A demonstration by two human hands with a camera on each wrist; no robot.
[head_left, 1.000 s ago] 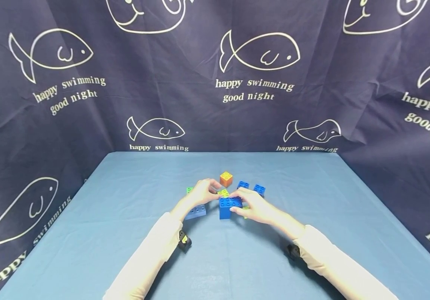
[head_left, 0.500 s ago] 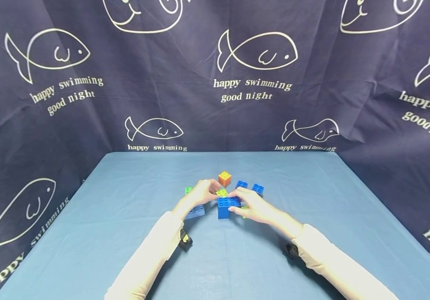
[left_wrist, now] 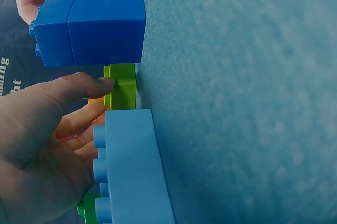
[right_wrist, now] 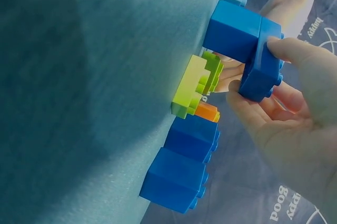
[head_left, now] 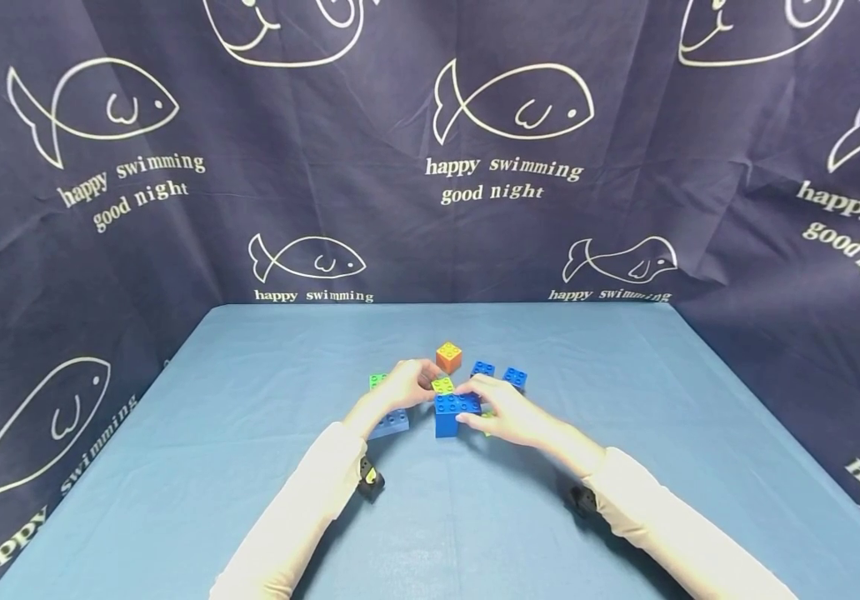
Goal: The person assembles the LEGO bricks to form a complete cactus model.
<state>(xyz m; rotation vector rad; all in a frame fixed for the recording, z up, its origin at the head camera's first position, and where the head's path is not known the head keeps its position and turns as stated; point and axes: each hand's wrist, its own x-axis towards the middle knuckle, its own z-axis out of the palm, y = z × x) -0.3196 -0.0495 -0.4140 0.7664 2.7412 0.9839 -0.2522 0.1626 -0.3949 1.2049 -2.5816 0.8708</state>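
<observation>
A stack of two blue toy bricks stands mid-table in the head view: a long blue brick [head_left: 467, 403] lies on top of a blue block [head_left: 447, 425] and overhangs it to the right. My right hand [head_left: 508, 412] grips the long brick, its thumb on the near side and fingers on the far side, as the right wrist view shows. Just behind the stack sits a lime green brick [head_left: 442, 385]. My left hand [head_left: 406, 385] pinches it, thumb [left_wrist: 97, 84] against the near side; the fingertips are partly hidden behind it.
A light blue long brick [head_left: 391, 423] and a green brick [head_left: 377, 380] lie beside my left hand. Farther back are an orange brick [head_left: 448, 357] with yellow studs and two blue bricks [head_left: 516, 378]. Another lime brick [right_wrist: 188, 84] sits below my right hand.
</observation>
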